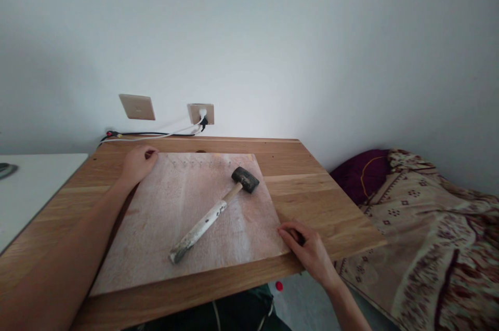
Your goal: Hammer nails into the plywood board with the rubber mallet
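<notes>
A thin, pinkish-brown wooden board (pixel 156 227) lies flat on the wooden table. At its far left corner, my left hand (pixel 139 163) has its fingers curled closed against the edge. My right hand (pixel 306 245) grips the right edge near the front corner between thumb and fingers. Across the board rests a mallet (pixel 202 224) with a black head and a worn, white-painted wooden handle; neither hand touches it. Its head points to the far right. A row of several small nails (pixel 200 163) runs along the board's far side.
The table (pixel 312 190) stands against a white wall with a socket (pixel 201 114) and a blank plate (pixel 137 107). Cables (pixel 156 136) run along its back. A white surface (pixel 35 180) adjoins at left. A patterned bed cover (pixel 413 216) is at right; a red object (pixel 279 286) lies below.
</notes>
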`<state>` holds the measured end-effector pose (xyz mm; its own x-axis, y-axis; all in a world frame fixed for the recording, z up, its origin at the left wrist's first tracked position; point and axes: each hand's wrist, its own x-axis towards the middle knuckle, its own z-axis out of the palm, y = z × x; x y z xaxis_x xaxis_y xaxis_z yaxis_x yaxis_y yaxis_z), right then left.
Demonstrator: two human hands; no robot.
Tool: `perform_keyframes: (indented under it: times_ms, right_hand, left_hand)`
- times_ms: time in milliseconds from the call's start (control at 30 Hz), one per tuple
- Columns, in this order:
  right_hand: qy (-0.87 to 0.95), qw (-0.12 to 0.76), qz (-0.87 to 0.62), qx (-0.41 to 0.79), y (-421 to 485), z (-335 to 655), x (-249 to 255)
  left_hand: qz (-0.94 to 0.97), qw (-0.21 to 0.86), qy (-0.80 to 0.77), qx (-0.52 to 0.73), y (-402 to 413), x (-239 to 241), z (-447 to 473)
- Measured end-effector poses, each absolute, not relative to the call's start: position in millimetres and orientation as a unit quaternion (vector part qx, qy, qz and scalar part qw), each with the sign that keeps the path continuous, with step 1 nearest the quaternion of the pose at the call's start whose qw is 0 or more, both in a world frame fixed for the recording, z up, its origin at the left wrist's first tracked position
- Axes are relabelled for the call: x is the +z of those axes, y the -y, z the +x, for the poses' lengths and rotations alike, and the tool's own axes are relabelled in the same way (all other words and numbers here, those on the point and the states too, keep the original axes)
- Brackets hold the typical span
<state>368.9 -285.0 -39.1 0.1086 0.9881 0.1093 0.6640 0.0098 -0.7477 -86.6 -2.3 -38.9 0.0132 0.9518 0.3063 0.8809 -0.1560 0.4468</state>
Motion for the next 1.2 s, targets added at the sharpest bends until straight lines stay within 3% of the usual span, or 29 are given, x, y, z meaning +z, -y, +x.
perform_keyframes:
  times_ms: [633, 1200]
  right_hand:
    - [0.561, 0.414, -0.661, 0.279, 285.5, 379.5, -45.2]
    - [0.519, 0.466, -0.631, 0.338, 292.5, 398.1, -47.6]
  left_hand:
    - [0.695, 0.139, -0.619, 0.338, 15.2, -28.6, -80.6]
    - [0.702, 0.083, -0.641, 0.299, 3.7, -39.4, -87.0]
